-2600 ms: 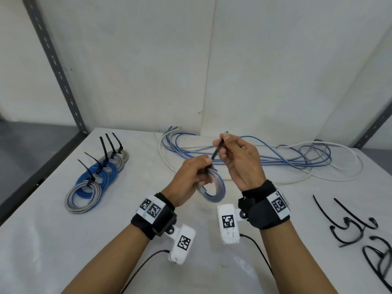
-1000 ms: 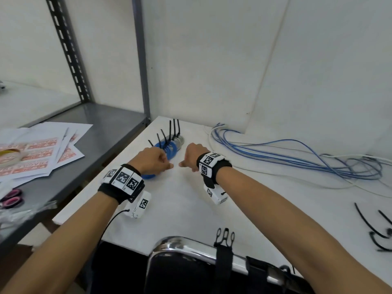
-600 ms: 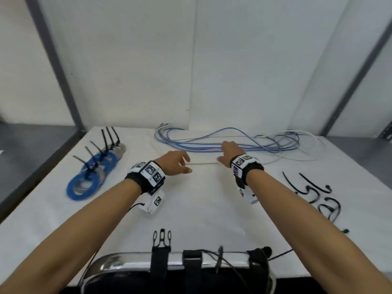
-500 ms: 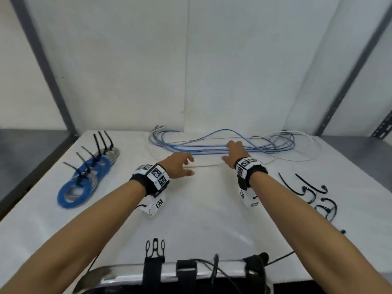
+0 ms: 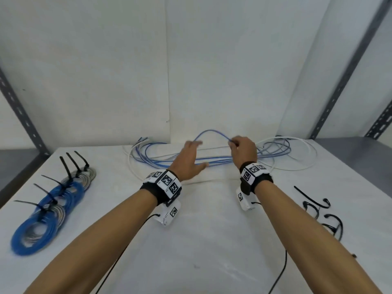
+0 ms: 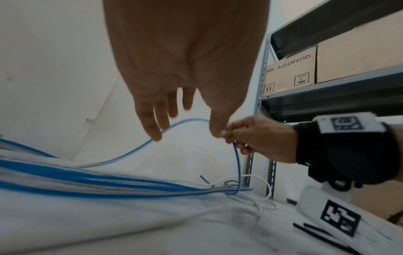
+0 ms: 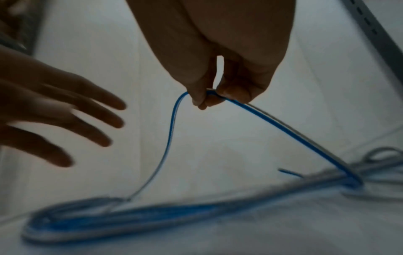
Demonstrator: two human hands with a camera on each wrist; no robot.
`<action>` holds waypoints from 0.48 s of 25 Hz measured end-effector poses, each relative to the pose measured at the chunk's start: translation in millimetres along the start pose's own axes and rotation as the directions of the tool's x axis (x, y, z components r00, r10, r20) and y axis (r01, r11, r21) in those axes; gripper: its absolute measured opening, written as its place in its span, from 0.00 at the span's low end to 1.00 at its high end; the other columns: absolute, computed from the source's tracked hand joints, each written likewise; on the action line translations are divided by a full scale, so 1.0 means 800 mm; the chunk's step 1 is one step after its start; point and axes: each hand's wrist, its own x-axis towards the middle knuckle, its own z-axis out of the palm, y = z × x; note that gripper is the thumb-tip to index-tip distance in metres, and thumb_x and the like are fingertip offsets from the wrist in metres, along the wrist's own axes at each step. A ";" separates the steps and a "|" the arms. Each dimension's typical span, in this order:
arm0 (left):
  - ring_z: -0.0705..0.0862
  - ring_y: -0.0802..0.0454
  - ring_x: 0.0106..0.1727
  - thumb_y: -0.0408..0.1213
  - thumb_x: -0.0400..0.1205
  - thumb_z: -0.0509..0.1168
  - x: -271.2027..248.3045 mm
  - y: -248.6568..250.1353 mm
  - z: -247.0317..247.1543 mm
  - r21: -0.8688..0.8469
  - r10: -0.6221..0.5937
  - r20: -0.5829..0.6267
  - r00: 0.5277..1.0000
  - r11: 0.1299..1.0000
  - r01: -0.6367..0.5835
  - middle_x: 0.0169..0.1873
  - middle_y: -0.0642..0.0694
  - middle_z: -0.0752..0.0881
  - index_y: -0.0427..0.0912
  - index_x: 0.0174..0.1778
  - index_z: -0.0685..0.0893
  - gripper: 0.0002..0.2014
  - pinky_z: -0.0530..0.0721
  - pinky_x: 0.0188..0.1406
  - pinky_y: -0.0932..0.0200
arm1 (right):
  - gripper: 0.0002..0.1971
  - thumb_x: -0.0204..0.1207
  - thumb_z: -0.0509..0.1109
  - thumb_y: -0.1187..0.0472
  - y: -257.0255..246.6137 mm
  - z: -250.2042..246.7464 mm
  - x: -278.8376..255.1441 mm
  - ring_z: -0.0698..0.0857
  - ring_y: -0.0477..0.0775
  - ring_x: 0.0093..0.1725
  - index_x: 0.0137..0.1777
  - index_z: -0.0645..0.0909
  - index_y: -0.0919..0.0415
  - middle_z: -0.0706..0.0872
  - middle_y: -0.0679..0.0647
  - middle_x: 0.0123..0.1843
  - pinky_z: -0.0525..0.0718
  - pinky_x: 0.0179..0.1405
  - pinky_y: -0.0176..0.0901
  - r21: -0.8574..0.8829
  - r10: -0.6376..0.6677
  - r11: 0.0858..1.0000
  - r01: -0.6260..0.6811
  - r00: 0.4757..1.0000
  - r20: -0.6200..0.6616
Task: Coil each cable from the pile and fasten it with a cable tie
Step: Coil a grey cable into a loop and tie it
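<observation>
A person's right hand [image 5: 244, 151] pinches a blue cable [image 5: 212, 132] between thumb and fingers [image 7: 200, 98], lifting it in an arch above the pile [image 5: 212, 162] at the back of the tabletop [image 5: 201, 240]. The left hand [image 5: 188, 162], fingers spread wide and holding nothing, hovers just left of the pinch, beside the arch's descending leg. The strand runs left to right, so the left hand looks the nearer one to catch it for coiling. Tied coils [image 5: 51, 209] lie far left; spare ties [image 5: 318, 206] wait at right.
</observation>
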 end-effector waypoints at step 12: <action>0.72 0.54 0.32 0.42 0.81 0.69 0.019 0.081 -0.148 -0.220 0.104 -0.335 0.936 0.958 -0.185 0.29 0.53 0.75 0.39 0.39 0.79 0.11 0.72 0.39 0.56 | 0.08 0.82 0.73 0.54 -0.158 -0.100 -0.043 0.79 0.34 0.32 0.53 0.91 0.56 0.83 0.39 0.37 0.71 0.34 0.26 0.365 -0.345 0.836 0.410 0.910 -0.231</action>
